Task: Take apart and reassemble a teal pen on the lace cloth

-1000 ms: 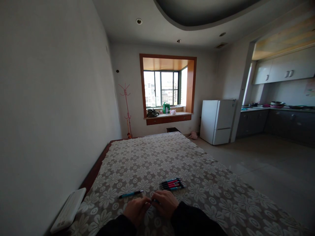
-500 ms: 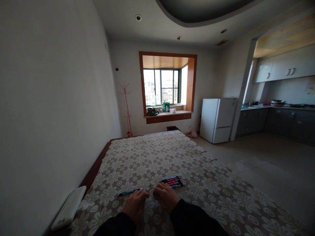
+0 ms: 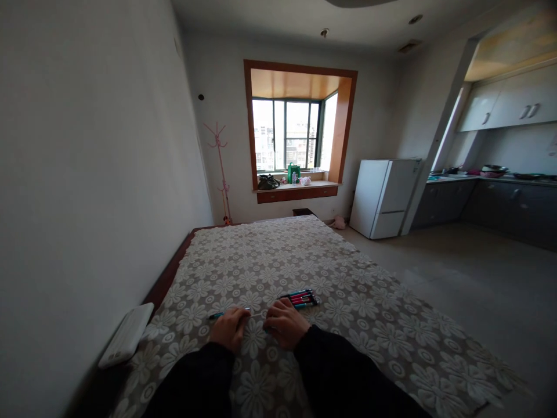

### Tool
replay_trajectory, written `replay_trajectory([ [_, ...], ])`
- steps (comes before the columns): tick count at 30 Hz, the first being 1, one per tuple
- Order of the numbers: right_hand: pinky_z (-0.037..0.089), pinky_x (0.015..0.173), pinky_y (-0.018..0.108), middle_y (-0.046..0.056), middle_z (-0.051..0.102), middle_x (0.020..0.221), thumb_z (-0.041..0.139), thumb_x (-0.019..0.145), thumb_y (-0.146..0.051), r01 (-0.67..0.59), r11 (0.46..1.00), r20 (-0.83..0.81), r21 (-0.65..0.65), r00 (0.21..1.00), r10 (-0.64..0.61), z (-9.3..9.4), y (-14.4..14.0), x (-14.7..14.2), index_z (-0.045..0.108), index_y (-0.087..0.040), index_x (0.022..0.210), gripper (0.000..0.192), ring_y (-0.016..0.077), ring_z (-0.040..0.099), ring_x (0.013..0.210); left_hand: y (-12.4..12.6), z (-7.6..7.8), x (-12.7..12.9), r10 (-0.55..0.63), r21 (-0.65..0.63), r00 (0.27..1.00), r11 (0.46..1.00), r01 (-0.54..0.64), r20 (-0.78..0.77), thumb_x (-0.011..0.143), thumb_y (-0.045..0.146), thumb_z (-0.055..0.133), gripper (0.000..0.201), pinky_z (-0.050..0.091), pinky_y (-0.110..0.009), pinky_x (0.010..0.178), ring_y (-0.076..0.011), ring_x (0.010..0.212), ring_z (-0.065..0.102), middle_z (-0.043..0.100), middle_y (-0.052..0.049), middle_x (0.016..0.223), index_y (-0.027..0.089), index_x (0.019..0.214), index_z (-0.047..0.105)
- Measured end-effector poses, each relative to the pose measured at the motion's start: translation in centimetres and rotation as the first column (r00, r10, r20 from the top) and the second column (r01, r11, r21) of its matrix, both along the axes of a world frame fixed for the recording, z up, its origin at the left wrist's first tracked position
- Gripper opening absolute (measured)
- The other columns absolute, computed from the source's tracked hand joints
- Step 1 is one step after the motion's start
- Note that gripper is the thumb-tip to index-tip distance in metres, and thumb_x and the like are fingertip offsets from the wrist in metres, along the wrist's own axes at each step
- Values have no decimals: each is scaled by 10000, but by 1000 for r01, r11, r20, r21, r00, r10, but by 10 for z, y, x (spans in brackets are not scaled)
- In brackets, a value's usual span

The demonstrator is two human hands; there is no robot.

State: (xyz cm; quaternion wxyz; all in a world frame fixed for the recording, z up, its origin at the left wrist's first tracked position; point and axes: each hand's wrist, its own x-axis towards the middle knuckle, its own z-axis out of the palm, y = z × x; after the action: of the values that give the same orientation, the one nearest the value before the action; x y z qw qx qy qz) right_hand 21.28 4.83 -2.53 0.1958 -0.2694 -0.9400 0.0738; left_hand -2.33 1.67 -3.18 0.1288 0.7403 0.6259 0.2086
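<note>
At lower centre of the frame, the blue pen lay just beyond the left hand, partly hidden by it, its long axis running nearly crosswise and rising slightly rightward. The left hand was clearly nearer to it than the right hand, beside the pen group on the cloth-covered desk. Both hands' fingers were curled; a thin pale strip showed between them, but their grip could not be told.

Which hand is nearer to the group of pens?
Right. The right hand is at the near-left side of the pen group; the left hand is farther left.
</note>
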Motion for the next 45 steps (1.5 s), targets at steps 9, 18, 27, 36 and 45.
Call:
replay_trajectory([
  [9,238,1042,442,49,652,1054,543,901,-159,-13,996,84,94,996,5,20,-5,9,691,-265,1020,217,222,495,1089,-4,6,4,-16,36,1000,999,15,10,954,208,469,254,455,-343,946,-216,1048,622,702,-68,1094,212,1037,709],
  [18,285,955,391,27,666,940,580,911,-231,91,996,73,-22,993,-89,15,-2,13,704,-244,954,132,195,541,989,-3,1,2,-65,79,997,995,62,30,947,209,489,238,466,-337,963,-206,1053,623,714,-57,1078,216,1033,711],
  [27,283,964,384,24,682,998,611,943,-391,203,976,-78,-85,975,-209,5,-1,4,666,-236,976,167,195,556,1016,-7,7,7,-203,129,977,973,193,69,977,297,467,252,494,-287,896,-179,998,649,719,-33,1046,230,1035,704],
  [36,280,957,374,25,670,1024,559,958,-215,341,937,-47,-79,937,-345,0,8,10,652,-218,897,111,191,541,1052,-5,5,7,-149,72,986,987,144,73,896,163,559,299,489,-315,933,-193,1008,657,731,-26,1014,229,1174,646],
  [45,301,930,357,27,664,1039,583,925,-185,396,913,-36,-97,915,-401,2,11,15,666,-216,892,95,199,542,1064,-3,4,4,-86,83,994,993,81,64,827,80,583,287,478,-347,957,-217,1033,633,727,-52,1017,191,1074,677],
])
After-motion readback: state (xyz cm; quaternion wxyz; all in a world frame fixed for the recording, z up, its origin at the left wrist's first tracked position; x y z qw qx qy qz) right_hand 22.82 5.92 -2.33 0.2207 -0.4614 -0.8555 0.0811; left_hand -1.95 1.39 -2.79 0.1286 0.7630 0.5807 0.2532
